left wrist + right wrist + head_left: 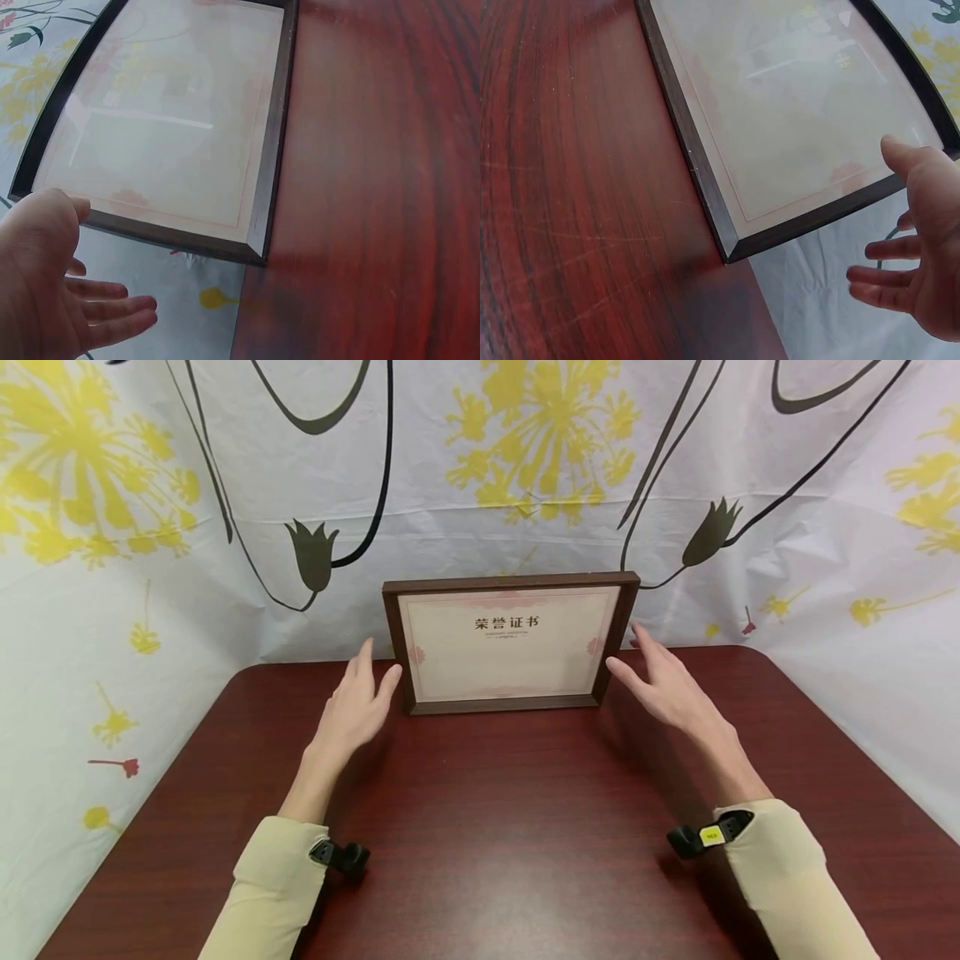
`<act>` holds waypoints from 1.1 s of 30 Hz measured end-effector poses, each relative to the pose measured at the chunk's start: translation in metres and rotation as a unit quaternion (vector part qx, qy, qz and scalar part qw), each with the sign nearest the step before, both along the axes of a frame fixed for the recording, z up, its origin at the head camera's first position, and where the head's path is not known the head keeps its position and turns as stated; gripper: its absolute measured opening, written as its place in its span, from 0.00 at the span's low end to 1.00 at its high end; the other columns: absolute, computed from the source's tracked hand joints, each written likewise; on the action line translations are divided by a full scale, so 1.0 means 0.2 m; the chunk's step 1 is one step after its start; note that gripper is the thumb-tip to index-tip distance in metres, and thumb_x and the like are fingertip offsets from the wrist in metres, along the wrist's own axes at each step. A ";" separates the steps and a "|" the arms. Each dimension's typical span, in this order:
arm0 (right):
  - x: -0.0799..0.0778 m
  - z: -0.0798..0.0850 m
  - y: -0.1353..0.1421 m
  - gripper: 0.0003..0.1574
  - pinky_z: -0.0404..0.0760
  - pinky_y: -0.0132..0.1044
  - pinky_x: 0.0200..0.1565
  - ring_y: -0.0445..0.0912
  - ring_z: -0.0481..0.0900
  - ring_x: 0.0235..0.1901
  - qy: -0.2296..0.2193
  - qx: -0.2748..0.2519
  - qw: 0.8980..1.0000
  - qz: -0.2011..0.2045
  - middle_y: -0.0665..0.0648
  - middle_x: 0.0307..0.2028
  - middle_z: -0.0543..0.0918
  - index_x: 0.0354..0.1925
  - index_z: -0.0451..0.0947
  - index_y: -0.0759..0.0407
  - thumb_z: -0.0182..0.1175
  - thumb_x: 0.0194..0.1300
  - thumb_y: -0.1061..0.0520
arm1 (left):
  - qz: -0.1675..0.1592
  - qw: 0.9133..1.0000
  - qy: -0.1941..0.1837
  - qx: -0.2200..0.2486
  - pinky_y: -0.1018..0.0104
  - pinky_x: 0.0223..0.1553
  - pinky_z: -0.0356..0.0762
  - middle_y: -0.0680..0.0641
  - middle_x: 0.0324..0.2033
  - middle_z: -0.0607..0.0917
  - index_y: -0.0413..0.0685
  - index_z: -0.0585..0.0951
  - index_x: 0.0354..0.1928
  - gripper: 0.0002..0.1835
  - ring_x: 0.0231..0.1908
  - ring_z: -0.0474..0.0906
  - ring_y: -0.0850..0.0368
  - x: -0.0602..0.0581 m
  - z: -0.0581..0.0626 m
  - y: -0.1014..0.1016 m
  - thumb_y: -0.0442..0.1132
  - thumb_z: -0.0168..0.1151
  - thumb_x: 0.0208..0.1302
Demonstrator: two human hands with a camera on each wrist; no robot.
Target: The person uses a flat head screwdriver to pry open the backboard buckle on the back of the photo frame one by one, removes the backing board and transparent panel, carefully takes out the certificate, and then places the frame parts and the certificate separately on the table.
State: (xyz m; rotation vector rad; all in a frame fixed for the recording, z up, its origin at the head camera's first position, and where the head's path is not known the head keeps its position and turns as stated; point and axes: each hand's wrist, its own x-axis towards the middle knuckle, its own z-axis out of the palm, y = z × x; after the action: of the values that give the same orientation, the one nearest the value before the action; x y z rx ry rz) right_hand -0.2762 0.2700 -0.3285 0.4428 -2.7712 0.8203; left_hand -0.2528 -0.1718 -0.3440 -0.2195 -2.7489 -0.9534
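Note:
A certificate in a dark brown picture frame (508, 702) stands upright near the back of the table, its glazed front toward me. My left hand (354, 706) is beside the frame's left edge, thumb close to the front and fingers stretched toward the back. On the other side, my right hand (671, 689) mirrors it at the right edge. In the left wrist view the left hand (45, 277) has its fingers spread and relaxed around the side bar. The right wrist view has the right hand (930, 240) with its thumb overlapping the glass and its fingers loosely extended.
The glossy reddish-brown table (495, 827) stretches from the frame toward me. Behind it hangs a white curtain (450, 543) printed with yellow and grey flowers, which also runs along both sides. Each wrist wears a small black camera strap.

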 end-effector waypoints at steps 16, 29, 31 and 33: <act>-0.04 -0.03 -0.08 0.24 0.78 0.46 0.41 0.58 0.83 0.35 0.065 -0.076 0.994 0.037 0.64 0.40 0.84 0.69 0.67 0.57 0.42 0.83 0.51 | -0.050 0.993 0.020 0.109 0.42 0.60 0.71 0.31 0.42 0.86 0.36 0.49 0.79 0.34 0.43 0.85 0.38 -0.06 0.01 0.10 0.51 0.36 0.83; -0.01 -0.04 -0.06 0.27 0.76 0.26 0.44 0.53 0.89 0.34 0.050 -0.190 0.980 0.040 0.72 0.33 0.86 0.45 0.65 0.71 0.33 0.85 0.48 | 0.008 0.983 0.015 0.181 0.46 0.53 0.78 0.32 0.44 0.85 0.35 0.74 0.58 0.37 0.43 0.86 0.38 -0.01 0.03 0.12 0.62 0.29 0.81; 0.00 -0.05 -0.06 0.28 0.79 0.28 0.43 0.48 0.89 0.32 0.042 -0.224 0.972 0.055 0.75 0.36 0.84 0.46 0.64 0.74 0.31 0.85 0.49 | 0.019 0.983 0.005 0.183 0.46 0.55 0.77 0.33 0.41 0.87 0.35 0.77 0.55 0.39 0.43 0.86 0.39 0.00 0.03 0.12 0.63 0.28 0.80; 0.00 -0.05 -0.06 0.29 0.83 0.30 0.42 0.43 0.88 0.31 0.031 -0.260 0.963 0.071 0.78 0.38 0.81 0.48 0.64 0.76 0.30 0.85 0.50 | 0.033 0.982 -0.003 0.187 0.46 0.59 0.74 0.34 0.40 0.88 0.35 0.78 0.57 0.41 0.43 0.87 0.40 0.01 0.03 0.12 0.64 0.28 0.79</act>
State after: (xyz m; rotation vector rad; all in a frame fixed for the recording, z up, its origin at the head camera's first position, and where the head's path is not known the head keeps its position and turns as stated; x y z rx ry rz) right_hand -0.2752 0.2588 -0.3390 0.5504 -2.3520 1.4803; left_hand -0.2505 -0.1472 -0.3381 -0.0596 -2.5017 -1.4232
